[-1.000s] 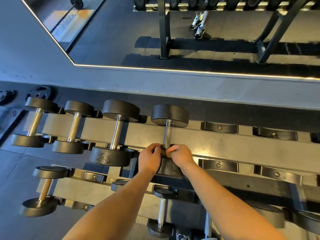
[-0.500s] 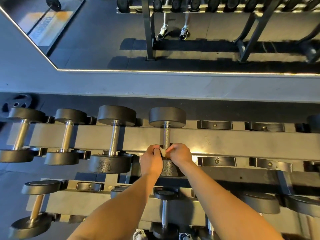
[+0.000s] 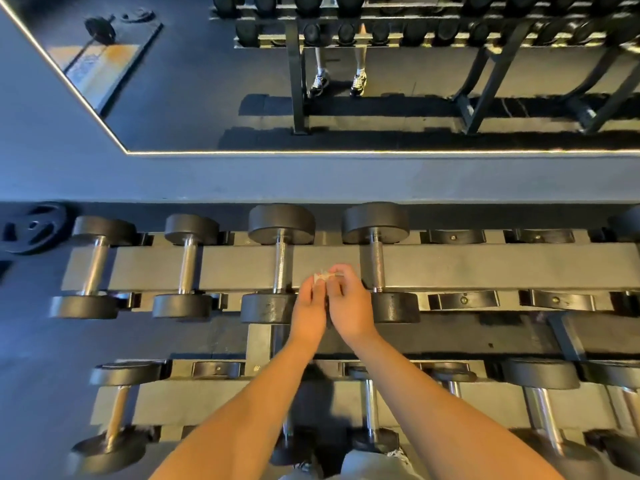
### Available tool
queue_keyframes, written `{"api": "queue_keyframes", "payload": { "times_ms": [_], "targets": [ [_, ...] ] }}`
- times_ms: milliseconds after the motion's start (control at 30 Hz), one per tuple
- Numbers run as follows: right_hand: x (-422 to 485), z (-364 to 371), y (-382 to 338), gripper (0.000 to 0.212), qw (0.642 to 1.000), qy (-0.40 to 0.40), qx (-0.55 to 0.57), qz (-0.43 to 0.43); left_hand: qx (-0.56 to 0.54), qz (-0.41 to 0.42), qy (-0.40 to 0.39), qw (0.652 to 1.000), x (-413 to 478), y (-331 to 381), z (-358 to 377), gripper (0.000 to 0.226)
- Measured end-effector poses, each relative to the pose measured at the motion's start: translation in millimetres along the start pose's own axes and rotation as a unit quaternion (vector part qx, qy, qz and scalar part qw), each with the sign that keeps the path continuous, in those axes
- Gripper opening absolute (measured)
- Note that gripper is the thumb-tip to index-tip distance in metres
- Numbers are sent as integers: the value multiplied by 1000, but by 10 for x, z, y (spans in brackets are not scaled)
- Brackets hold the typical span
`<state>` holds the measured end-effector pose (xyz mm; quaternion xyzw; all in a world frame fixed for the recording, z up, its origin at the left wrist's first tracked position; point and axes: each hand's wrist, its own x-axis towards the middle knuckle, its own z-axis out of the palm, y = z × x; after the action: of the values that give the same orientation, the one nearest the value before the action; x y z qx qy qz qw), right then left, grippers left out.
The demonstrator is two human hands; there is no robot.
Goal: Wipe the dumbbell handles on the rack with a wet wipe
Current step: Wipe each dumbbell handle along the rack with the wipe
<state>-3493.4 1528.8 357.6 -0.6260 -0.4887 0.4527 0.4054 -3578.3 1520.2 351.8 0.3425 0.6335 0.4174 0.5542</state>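
Observation:
Several black dumbbells with steel handles lie across the top tier of the rack (image 3: 450,268). My left hand (image 3: 308,306) and my right hand (image 3: 349,306) are together above the rack beam, between the third dumbbell's handle (image 3: 282,268) and the fourth dumbbell's handle (image 3: 375,268). Both hands pinch a small crumpled white wet wipe (image 3: 323,276) at their fingertips. Neither hand touches a handle. The wipe is mostly hidden by my fingers.
Two smaller dumbbells (image 3: 95,268) (image 3: 187,268) lie further left on the top tier, with empty cradles (image 3: 464,301) to the right. A lower tier (image 3: 214,396) holds more dumbbells. A weight plate (image 3: 33,228) leans at far left. A mirror (image 3: 381,81) runs behind the rack.
Both hands have left the fourth dumbbell's handle and near head, moving left and up to the gap between the third and fourth dumbbells. They now pinch the wipe between them.

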Motion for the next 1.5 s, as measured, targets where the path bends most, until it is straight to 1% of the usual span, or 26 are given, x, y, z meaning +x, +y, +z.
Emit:
{"api": "queue_keyframes", "payload": {
  "times_ms": [67,133,233,333,400,500,567,633,700,800,867,933,1033,1100,1133,1200,1267,1300,1400,1467,1500],
  "targets": [
    [-113,222,-14,18,1000,-7,15,11,70,48,20,996,-3,-52,-286,19],
    [-198,389,-15,19,999,-14,23,20,146,103,32,983,17,-132,-565,21],
    [-266,557,21,22,999,-24,23,37,264,198,39,943,60,-283,-894,25],
    [-268,661,30,28,997,-54,-5,52,365,266,47,891,57,-359,-1035,32],
    [-257,706,-2,26,996,-50,19,78,424,270,42,864,95,-401,-1047,38],
    [-248,735,-31,23,990,-29,71,121,494,235,5,837,118,-448,-1015,43],
    [-256,755,-16,23,989,-25,75,124,521,231,-18,821,116,-451,-1031,47],
    [-269,788,-24,24,992,-20,57,109,538,234,-24,809,126,-438,-1088,48],
    [-268,838,-7,24,995,-10,31,97,535,218,-14,816,135,-450,-1178,49],
    [-269,883,8,28,996,-3,-3,84,479,162,25,862,129,-492,-1312,52],
    [-284,871,23,27,997,-6,-16,75,457,140,38,877,119,-493,-1326,53],
    [-284,845,31,25,997,-10,-14,78,474,154,21,867,88,-473,-1263,53],
    [-247,823,-8,25,993,3,36,113,537,189,-39,821,41,-407,-1127,57],
    [-255,817,-33,22,990,0,64,129,558,191,-65,805,30,-356,-1037,65],
    [-279,810,-43,22,989,-8,72,128,554,190,-70,807,27,-342,-997,68],
    [-337,803,-44,25,990,-23,72,116,508,184,-71,838,24,-327,-983,65],
    [-360,784,1,31,993,-14,60,102,449,194,-66,870,42,-366,-1068,61],
    [-368,772,28,34,995,0,47,91,430,205,-66,877,65,-399,-1133,60],
    [-398,803,68,34,999,26,-6,44,408,215,-78,884,165,-562,-1297,68],
    [-396,889,71,29,997,8,-78,20,406,216,-88,884,175,-610,-1338,72],
    [-385,924,72,27,994,-6,-111,21,400,219,-88,885,155,-591,-1342,73]
  ]
}}
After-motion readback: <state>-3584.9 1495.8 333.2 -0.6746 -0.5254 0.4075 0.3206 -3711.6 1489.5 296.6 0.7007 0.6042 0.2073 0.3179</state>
